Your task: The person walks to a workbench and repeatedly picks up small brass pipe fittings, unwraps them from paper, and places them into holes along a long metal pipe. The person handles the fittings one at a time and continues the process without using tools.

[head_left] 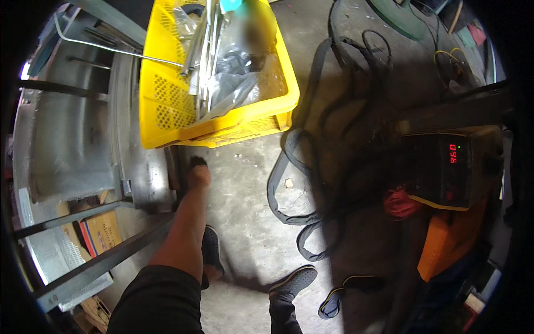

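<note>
My left arm, bare below a black sleeve (158,303), reaches forward from the lower edge. At its end my left hand (199,176) is low beside the grey metal frame (150,167), just short of a yellow perforated plastic crate (222,125). A dark patch covers the finger end of that hand, so whether it grips anything is hidden. In the crate lie several shiny metal rods (207,55) and clear plastic bags (239,92) with dark contents. A thin bent metal rod (117,51) extends out over its left side. My right hand is out of the picture.
Dark flat hose (276,189) loops across the concrete floor. On the right stands a machine with a red lit display (453,167), beside red cord (401,203) and an orange panel (445,239). A dark bar (100,261) crosses lower left, above a cardboard box (104,231).
</note>
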Demonstrator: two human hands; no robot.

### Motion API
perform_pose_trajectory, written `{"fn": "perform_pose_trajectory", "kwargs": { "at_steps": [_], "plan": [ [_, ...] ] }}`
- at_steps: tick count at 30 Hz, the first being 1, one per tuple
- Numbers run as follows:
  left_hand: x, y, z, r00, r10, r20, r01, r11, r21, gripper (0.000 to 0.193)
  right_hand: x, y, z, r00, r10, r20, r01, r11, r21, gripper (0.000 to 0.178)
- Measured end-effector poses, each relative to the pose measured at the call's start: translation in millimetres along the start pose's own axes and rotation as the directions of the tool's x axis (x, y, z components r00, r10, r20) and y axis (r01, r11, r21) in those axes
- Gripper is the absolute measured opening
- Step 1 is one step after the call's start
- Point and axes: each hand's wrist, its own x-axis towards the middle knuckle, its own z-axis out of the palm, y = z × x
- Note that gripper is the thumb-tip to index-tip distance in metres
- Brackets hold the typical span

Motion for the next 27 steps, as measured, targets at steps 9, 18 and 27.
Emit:
{"fn": "perform_pose_trajectory", "kwargs": {
  "at_steps": [9,18,27],
  "plan": [
    [-290,46,-208,0.948,0.315,-0.044,-0.306,0.863,-0.402,0.021,2,-75,-6,0.958,0.033,0.285,0.004,0.992,-0.128,0.067],
    [-564,-50,-434,0.829,0.219,-0.514,-0.538,0.564,-0.627,0.024,-42,-29,-48,0.951,-0.229,0.206,0.197,0.966,0.165,0.053],
    [-591,-216,-505,0.548,-0.347,-0.761,-0.545,0.542,-0.640,0.014,25,103,-94,0.684,-0.725,0.080,0.723,0.658,-0.212,0.056]
  ]
}}
